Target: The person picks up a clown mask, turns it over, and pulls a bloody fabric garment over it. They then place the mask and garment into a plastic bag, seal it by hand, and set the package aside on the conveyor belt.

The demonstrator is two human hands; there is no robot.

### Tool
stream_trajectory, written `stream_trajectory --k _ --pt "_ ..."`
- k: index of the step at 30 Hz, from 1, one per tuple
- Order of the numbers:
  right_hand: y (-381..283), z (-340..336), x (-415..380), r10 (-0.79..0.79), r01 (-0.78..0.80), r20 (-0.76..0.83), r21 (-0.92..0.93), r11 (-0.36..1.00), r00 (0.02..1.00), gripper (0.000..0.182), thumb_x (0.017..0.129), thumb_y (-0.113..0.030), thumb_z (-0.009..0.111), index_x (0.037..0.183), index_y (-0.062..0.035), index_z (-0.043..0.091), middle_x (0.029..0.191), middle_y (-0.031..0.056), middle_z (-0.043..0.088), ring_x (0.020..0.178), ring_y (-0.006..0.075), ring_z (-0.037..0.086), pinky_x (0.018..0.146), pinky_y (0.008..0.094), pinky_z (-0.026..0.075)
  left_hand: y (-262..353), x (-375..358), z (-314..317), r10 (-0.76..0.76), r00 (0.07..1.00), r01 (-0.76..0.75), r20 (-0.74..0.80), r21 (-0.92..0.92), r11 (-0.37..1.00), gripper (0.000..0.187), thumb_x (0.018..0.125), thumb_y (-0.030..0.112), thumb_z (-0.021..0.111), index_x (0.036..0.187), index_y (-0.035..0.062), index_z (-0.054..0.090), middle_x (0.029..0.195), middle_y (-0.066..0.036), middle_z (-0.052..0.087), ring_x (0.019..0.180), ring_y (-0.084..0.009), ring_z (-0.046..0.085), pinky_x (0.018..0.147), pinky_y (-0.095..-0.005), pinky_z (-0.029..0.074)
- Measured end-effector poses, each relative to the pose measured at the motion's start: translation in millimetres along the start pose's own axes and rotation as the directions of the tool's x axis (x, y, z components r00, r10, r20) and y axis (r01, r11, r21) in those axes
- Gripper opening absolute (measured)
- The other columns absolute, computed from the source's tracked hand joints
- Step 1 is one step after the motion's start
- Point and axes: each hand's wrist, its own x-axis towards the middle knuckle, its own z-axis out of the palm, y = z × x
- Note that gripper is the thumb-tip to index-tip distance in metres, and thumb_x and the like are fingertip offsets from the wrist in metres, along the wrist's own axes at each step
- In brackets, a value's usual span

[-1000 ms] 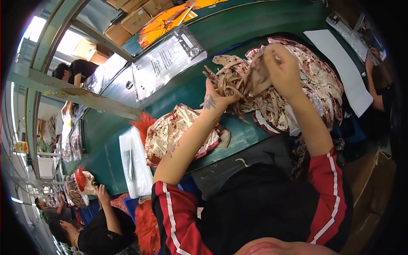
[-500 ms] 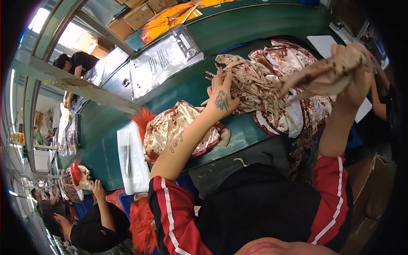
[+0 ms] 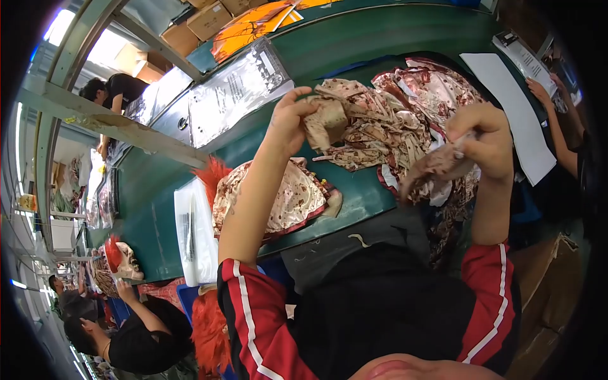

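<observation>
My left hand (image 3: 292,123) is closed on a crumpled beige cloth piece (image 3: 328,121) with dark red-brown stains, lifted at the left end of a pile. To the right, my right hand (image 3: 486,140) pinches another stained, limp beige cloth piece (image 3: 437,170), its lower end blurred by motion. Between my hands lies the heap of similar stained cloth pieces (image 3: 386,136) on the green table. Behind the heap is a shiny white garment (image 3: 430,82) with red spatter and dark red trim. Left of it sits a folded spattered satin bundle (image 3: 278,196) with red hair (image 3: 212,177) at its edge.
Clear plastic bags (image 3: 196,234) lie at the table's (image 3: 152,196) near edge, with printed packets (image 3: 237,95) farther back. White sheets (image 3: 513,120) lie to the right, near another person's hands (image 3: 540,92). Coworkers sit at left; a metal post (image 3: 114,130) crosses there.
My left hand has risen off the pile, now with a cloth piece in it. The right hand has come down and inward with its piece. More of the white sheets shows at right.
</observation>
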Motion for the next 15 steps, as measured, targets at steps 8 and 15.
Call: stream_trajectory --k 8,15 --pt "13.2 30.2 12.8 0.202 -0.190 0.227 -0.072 0.979 0.953 0.032 0.076 -0.006 0.077 0.107 -0.0061 0.068 0.085 0.0064 0.069 0.065 0.0099 0.057 0.061 0.0254 0.044 14.3 -31.3 36.8 0.055 0.998 -0.059 -0.026 -0.194 0.979 0.047 0.084 -0.015 0.046 0.128 0.0023 0.044 0.111 -0.021 0.060 0.088 -0.0260 0.064 0.075 -0.0318 0.056" --pt "27.5 62.9 14.4 0.138 -0.033 0.259 -0.373 0.927 0.956 0.031 0.076 -0.004 0.074 0.106 -0.0091 0.069 0.081 0.0023 0.065 0.062 0.0139 0.057 0.059 0.0255 0.044 14.2 -38.4 59.6 0.045 0.995 -0.072 -0.087 -0.341 0.937 0.047 0.083 -0.014 0.046 0.127 0.0033 0.044 0.107 -0.019 0.059 0.088 -0.0241 0.062 0.075 -0.0325 0.055"
